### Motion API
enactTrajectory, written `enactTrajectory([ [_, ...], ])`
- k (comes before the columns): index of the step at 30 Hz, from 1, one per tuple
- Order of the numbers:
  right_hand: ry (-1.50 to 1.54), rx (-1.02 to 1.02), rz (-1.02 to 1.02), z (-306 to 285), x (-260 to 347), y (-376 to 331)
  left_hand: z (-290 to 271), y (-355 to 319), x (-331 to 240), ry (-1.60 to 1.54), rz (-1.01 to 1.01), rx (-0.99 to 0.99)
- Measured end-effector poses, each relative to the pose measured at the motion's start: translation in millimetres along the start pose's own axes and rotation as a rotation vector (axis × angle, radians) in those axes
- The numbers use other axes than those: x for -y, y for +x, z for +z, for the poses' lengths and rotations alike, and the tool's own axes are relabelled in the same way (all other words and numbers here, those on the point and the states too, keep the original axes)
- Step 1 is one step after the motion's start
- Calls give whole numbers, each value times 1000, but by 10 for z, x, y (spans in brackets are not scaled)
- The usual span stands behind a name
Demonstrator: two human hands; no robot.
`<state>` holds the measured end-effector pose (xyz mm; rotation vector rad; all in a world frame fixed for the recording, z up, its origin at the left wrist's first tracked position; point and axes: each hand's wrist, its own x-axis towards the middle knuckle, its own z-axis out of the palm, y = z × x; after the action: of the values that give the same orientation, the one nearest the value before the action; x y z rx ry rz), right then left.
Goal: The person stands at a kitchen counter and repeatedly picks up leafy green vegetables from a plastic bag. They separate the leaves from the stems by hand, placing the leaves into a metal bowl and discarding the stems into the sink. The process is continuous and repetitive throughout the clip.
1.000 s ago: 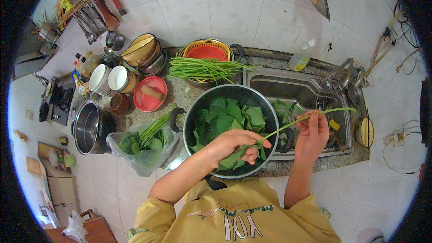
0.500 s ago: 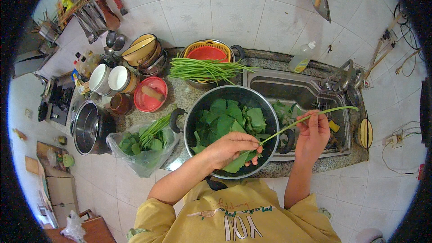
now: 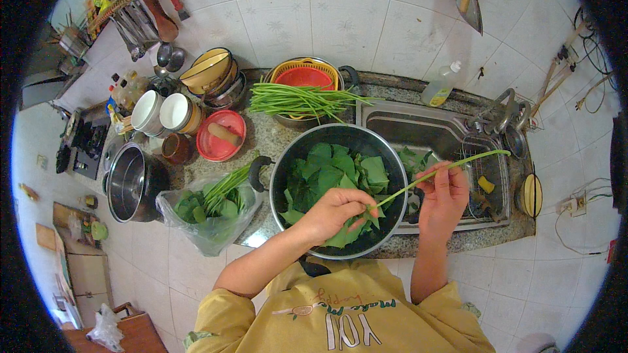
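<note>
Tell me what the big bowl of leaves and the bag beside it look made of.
The large round bowl looks like stainless steel: grey, with a shiny rim. The clear bag of greens looks like thin plastic film: see-through, crinkled and glossy.

Long beans (image 3: 304, 99) across orange basket (image 3: 307, 75); red lid (image 3: 221, 135); steel pot (image 3: 131, 183); dish-soap bottle (image 3: 439, 86).

The left hand (image 3: 333, 214) has pulled its leaf (image 3: 350, 232) nearer the pot's (image 3: 288, 157) front rim
</note>
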<state>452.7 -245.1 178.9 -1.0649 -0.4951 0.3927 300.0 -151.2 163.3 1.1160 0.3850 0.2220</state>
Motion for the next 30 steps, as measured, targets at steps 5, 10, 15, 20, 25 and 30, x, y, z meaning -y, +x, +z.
enactTrajectory([
  [5,23,12,13,25,-17,-33,-61,-7,51,43,21,-73],
  [10,-34,-7,-20,54,-8,-41,-88,0,10,-301,-68,-305],
  [15,-85,-117,-88,42,43,-53,-268,20,96,-374,-1,-535],
  [20,-11,-118,-116,-63,83,22,-454,-41,172,-141,79,-575],
  [25,139,-123,-47,-143,59,76,-587,-104,189,-99,138,-462],
  [30,218,-107,-4,-148,28,82,-456,-177,10,-324,163,-298],
])
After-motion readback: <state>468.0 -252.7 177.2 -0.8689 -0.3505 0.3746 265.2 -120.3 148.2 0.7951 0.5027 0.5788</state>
